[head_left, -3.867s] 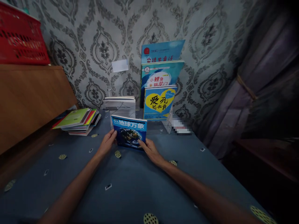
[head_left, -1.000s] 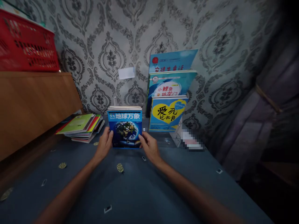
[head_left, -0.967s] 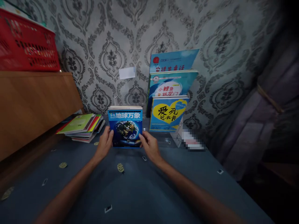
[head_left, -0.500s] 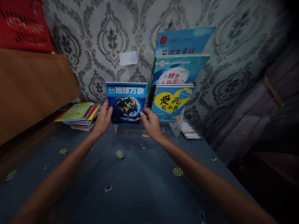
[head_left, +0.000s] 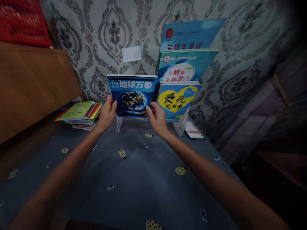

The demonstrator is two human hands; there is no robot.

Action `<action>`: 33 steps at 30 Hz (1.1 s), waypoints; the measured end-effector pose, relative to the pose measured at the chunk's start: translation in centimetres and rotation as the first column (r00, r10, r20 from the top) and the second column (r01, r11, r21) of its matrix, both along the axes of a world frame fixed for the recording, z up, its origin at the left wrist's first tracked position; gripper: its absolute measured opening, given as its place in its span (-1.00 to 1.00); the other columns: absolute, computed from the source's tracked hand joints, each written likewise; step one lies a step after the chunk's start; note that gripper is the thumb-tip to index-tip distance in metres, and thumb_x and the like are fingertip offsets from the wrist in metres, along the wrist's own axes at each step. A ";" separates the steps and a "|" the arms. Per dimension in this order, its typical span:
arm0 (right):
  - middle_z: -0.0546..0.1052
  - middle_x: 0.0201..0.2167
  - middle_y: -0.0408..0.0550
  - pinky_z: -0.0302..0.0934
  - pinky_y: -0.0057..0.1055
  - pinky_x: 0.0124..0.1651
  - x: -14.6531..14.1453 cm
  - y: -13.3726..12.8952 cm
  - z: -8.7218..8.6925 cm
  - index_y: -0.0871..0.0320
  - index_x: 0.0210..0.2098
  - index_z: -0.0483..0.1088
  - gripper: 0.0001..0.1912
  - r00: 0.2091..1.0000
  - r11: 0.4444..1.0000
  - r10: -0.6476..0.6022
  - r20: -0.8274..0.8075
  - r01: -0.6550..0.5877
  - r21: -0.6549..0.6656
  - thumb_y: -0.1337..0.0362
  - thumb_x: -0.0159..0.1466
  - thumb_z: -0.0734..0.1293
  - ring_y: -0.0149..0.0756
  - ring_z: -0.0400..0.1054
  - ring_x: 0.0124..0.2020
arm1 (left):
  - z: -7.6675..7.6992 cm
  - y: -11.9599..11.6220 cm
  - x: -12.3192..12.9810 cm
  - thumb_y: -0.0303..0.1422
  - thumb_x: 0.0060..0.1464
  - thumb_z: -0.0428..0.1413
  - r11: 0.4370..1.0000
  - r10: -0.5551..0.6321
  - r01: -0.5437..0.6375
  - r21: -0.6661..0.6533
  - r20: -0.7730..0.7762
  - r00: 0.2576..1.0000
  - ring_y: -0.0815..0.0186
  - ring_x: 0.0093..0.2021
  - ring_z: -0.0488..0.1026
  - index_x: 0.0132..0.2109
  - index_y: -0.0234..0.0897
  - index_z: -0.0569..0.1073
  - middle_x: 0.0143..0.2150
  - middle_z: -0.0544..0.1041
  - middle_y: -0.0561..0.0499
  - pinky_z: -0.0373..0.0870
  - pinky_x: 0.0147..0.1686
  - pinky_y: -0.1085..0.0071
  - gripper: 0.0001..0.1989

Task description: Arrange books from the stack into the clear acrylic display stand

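Observation:
Between my two hands is a blue book (head_left: 131, 95) with a globe on its cover, held upright and facing me. My left hand (head_left: 107, 111) grips its left edge, thumb toward the front. On the lower right edge, my right hand (head_left: 157, 118) is closed with the thumb on the cover. Below and behind the book stands a clear acrylic rack (head_left: 134, 125). On the rack's right side a book with a yellow heart (head_left: 176, 103) stands in front of a teal book (head_left: 201, 65) and a taller blue book (head_left: 194, 32).
A stack of books (head_left: 79, 111) lies at the left beside a wooden cabinet (head_left: 35, 86), which carries a red plastic basket (head_left: 22, 22). Right of the rack is a blurred white item (head_left: 195, 131). Patterned cloth (head_left: 134, 179) covers the table; papered wall rises behind.
The globe book has come up and slightly nearer in both hands, showing more of the clear rack under it. The whole view has also tilted down a little.

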State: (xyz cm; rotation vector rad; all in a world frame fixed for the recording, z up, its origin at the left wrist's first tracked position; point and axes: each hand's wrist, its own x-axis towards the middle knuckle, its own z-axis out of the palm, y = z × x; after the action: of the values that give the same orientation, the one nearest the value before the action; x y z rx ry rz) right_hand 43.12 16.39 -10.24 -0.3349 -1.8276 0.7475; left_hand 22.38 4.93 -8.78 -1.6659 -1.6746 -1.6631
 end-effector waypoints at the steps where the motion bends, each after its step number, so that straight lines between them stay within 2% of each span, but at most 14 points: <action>1: 0.34 -0.36 -0.12 0.31 -0.37 -0.31 0.0 0.0 -0.1 0.08 -0.29 0.27 -0.74 1.000 1.000 0.001 -0.004 -0.001 -0.004 0.05 0.41 0.20 -0.32 0.34 -0.36 | 0.0 0.0 0.0 0.03 0.33 -0.04 1.000 -0.006 0.005 -0.004 -0.010 1.000 0.29 -0.28 0.40 -0.09 -0.20 0.38 -0.35 0.32 0.07 0.39 -0.09 0.29 -0.61; 5: 0.33 -0.36 -0.11 0.30 -0.39 -0.32 -0.2 -0.1 -0.2 0.08 -0.27 0.28 -0.75 1.000 1.000 -0.002 -0.010 0.002 -0.011 0.04 0.41 0.19 -0.33 0.33 -0.35 | 0.2 -0.1 0.1 0.05 0.34 -0.07 1.000 0.007 -0.006 0.009 -0.031 0.999 0.33 -0.36 0.31 -0.18 -0.21 0.33 -0.39 0.23 0.10 0.37 -0.13 0.30 -0.59; 11: 0.38 -0.32 -0.09 0.31 -0.39 -0.30 -0.6 -0.3 0.0 0.09 -0.25 0.29 -0.77 0.998 0.999 -0.038 -0.041 0.039 0.011 0.06 0.40 0.20 -0.33 0.36 -0.31 | 0.6 -0.2 0.7 0.01 0.35 -0.07 0.999 0.040 -0.039 0.038 -0.022 0.999 0.35 -0.40 0.26 -0.23 -0.21 0.29 -0.41 0.22 0.12 0.32 -0.19 0.34 -0.62; 20: 0.41 -0.35 -0.11 0.29 -0.35 -0.26 -0.5 0.4 1.5 0.10 -0.25 0.33 -0.82 0.999 0.995 -0.039 -0.036 0.042 0.093 0.15 0.41 0.22 -0.32 0.37 -0.32 | 1.6 0.1 1.0 -0.01 0.36 -0.05 0.986 0.129 -0.123 0.116 -0.048 0.991 0.38 -0.43 0.23 -0.25 -0.24 0.32 -0.44 0.21 0.14 0.25 -0.27 0.40 -0.61; 28: 0.35 -0.29 -0.06 0.33 -0.28 -0.24 -0.3 1.4 1.3 0.07 -0.29 0.27 -0.87 0.996 0.977 -0.082 -0.021 0.085 0.194 0.21 0.40 0.24 -0.24 0.34 -0.24 | 0.7 0.9 0.0 0.07 0.31 -0.04 0.982 0.129 -0.116 0.150 -0.085 0.988 0.37 -0.40 0.31 -0.30 -0.23 0.32 -0.40 0.29 0.09 0.31 -0.34 0.41 -0.55; 33: 0.38 -0.28 -0.05 0.34 -0.23 -0.20 -0.4 1.8 0.7 0.06 -0.27 0.26 -0.90 0.995 0.969 -0.104 0.006 0.100 0.228 0.23 0.41 0.23 -0.20 0.35 -0.22 | 0.1 1.3 -0.3 0.11 0.29 -0.03 0.987 0.101 -0.093 0.134 -0.055 0.993 0.43 -0.46 0.35 -0.21 -0.25 0.37 -0.38 0.36 0.09 0.35 -0.45 0.48 -0.52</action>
State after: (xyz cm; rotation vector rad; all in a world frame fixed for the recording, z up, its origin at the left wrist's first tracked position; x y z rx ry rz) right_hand 42.67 18.16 -9.51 -0.2840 -1.8754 0.4596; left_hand 22.13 6.25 -8.64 -1.5335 -1.5557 -1.6226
